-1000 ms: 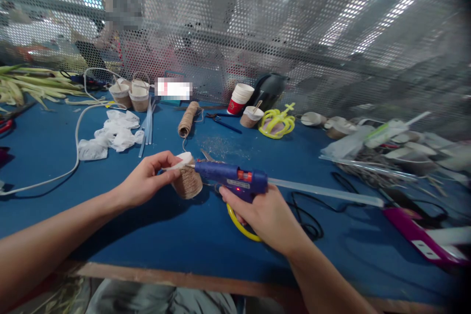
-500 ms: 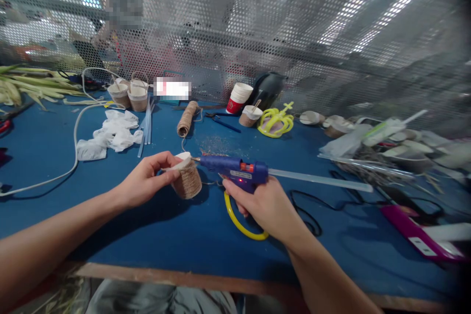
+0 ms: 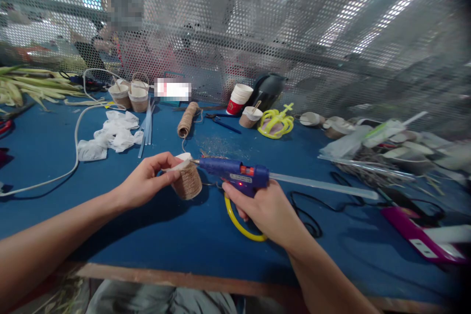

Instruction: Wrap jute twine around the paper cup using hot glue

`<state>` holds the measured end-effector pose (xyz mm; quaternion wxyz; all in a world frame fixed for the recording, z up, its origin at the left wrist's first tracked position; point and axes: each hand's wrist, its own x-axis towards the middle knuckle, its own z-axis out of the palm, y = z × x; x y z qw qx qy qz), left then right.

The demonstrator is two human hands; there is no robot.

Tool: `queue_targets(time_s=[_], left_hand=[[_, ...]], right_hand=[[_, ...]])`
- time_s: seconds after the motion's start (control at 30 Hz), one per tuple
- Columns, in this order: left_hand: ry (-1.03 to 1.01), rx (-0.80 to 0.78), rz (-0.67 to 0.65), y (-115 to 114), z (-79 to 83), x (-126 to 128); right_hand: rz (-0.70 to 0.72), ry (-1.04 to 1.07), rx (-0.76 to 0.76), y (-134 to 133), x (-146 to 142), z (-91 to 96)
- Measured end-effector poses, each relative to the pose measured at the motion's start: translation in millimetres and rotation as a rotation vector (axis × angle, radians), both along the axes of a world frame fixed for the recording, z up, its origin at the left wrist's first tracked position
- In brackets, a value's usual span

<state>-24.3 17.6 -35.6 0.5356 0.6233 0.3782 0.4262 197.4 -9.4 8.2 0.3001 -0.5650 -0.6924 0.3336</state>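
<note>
My left hand point(image 3: 145, 184) pinches the rim of a small paper cup wrapped in brown twine point(image 3: 186, 180), held tilted just above the blue table point(image 3: 154, 235). My right hand point(image 3: 263, 206) grips a blue hot glue gun point(image 3: 235, 172) with a clear glue stick point(image 3: 324, 186) sticking out of its back. The gun's nozzle points left and touches the cup near its white rim. A yellow loop point(image 3: 239, 223) hangs under the gun by my right hand.
A twine spool point(image 3: 187, 118), stacked paper cups point(image 3: 238, 98), two finished twine cups point(image 3: 130, 94), white crumpled plastic point(image 3: 110, 135), a white cable point(image 3: 75, 142), a yellow crown point(image 3: 276, 121) and green leaves point(image 3: 33, 86) lie behind. Clutter and a purple tool point(image 3: 415, 235) fill the right. A person sits behind the mesh screen point(image 3: 235, 24).
The glue gun drew back slightly to the right half a second ago, then returned so its nozzle meets the cup's rim again. My left hand and the cup stayed put.
</note>
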Motion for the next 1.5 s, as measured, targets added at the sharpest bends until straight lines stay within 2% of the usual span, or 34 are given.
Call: queue_targets(time_s=[0.23, 0.47, 0.73, 0.9, 1.17, 1.33, 1.5], left_hand=[[-0.008, -0.013, 0.008, 0.0, 1.3, 0.4], [-0.007, -0.012, -0.011, 0.2, -0.4, -0.2], [-0.005, -0.010, 0.010, -0.5, 2.1, 0.4], [-0.030, -0.028, 0.012, -1.1, 2.9, 1.7], [-0.009, -0.029, 0.013, 0.5, 1.5, 0.9], [0.007, -0.008, 0.009, 0.8, 1.1, 1.0], [0.019, -0.002, 0.001, -0.9, 2.4, 1.1]], right_hand=[[-0.017, -0.080, -0.029, -1.3, -0.8, 1.2], [-0.001, -0.071, 0.032, 1.2, 0.9, -0.6], [-0.053, -0.110, -0.065, -3.6, -2.0, 1.4], [-0.031, -0.078, -0.017, -4.8, -2.9, 1.3], [0.003, -0.065, -0.066, -6.5, -5.5, 2.8], [0.044, -0.077, 0.025, -7.5, -7.8, 5.2], [0.066, -0.083, 0.011, -9.0, -8.2, 4.2]])
